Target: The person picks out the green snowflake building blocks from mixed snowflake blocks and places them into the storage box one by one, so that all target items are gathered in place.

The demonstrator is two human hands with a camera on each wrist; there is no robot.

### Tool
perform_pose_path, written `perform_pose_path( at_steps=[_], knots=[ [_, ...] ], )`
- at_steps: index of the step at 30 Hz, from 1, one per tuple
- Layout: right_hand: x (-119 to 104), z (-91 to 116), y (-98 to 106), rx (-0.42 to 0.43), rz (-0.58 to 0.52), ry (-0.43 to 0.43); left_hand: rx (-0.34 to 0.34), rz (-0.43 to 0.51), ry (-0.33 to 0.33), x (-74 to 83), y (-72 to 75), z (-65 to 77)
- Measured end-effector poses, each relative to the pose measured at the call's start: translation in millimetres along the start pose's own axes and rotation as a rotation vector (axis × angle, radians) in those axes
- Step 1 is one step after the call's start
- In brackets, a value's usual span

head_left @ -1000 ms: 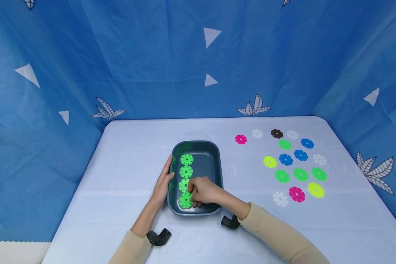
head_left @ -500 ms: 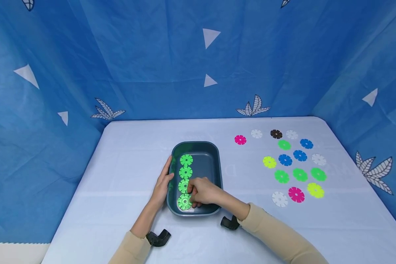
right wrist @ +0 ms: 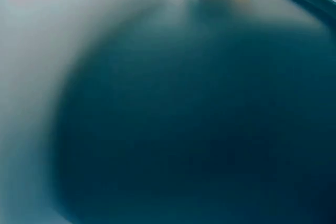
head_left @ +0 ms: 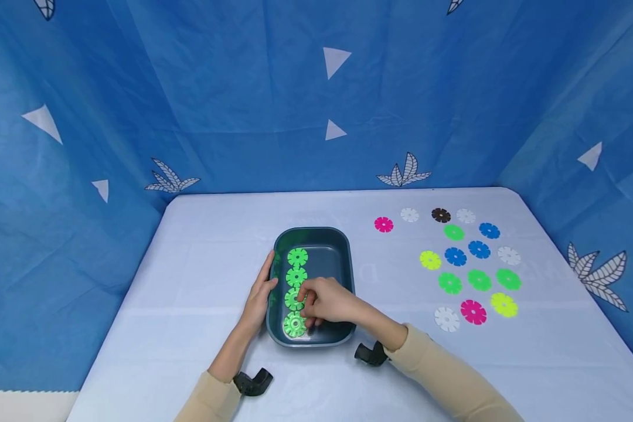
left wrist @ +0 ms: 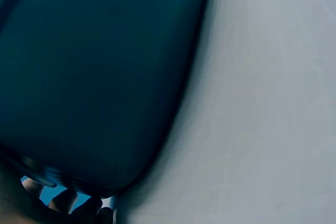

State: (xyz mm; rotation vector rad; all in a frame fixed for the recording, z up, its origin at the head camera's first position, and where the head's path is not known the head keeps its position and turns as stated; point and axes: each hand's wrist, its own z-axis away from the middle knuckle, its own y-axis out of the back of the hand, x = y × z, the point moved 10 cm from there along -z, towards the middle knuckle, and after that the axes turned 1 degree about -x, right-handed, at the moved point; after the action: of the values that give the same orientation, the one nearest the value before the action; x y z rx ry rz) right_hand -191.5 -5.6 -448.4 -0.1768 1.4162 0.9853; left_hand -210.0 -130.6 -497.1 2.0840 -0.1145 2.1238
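A dark teal tray (head_left: 329,258) stands on the table in the head view. Along its left side inside lies a column of green notched discs (head_left: 294,324), the nearest one flat by the front left corner. My left hand (head_left: 255,302) holds the tray's left wall, fingers along the outside and thumb over the rim. Its fingertips (left wrist: 63,201) show beside the wall in the left wrist view. Over the nearer discs is my right hand (head_left: 327,302), thumb and index finger bent and apart, with nothing seen between them. The tray's outer wall (right wrist: 199,114) fills the blurred right wrist view.
Loose discs lie spread over the right of the table: pink (head_left: 473,312), yellow (head_left: 504,305), blue (head_left: 455,257), green (head_left: 479,280), white (head_left: 446,319) and brown (head_left: 441,215). A blue curtain (head_left: 274,105) hangs behind the table. Black wrist mounts (head_left: 253,383) hang below both sleeves.
The nearest green disc has settled flat in the tray, and my right fingers have drawn slightly up and away from it. The left hand stays on the tray.
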Motion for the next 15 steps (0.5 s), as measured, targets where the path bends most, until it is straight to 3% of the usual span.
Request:
perform_pose_path(
  at_steps=[4,7,11,15],
  knots=[
    [-13.1,15.3,32.2,0.033,-0.054,0.031,0.012,-0.003,0.011,-1.4,0.3,-0.4],
    [-7.1,29.7,63.8,0.089,-0.067,-0.008,0.018,-0.013,0.012,-1.6,0.7,-0.4],
    [22.8,50.6,111.7,0.209,-0.041,-0.105,0.021,-0.02,0.007,-1.4,1.2,-0.7],
    [69.6,74.4,162.7,0.32,0.028,-0.235,0.017,-0.014,-0.001,-1.4,0.5,-0.6]
  ],
)
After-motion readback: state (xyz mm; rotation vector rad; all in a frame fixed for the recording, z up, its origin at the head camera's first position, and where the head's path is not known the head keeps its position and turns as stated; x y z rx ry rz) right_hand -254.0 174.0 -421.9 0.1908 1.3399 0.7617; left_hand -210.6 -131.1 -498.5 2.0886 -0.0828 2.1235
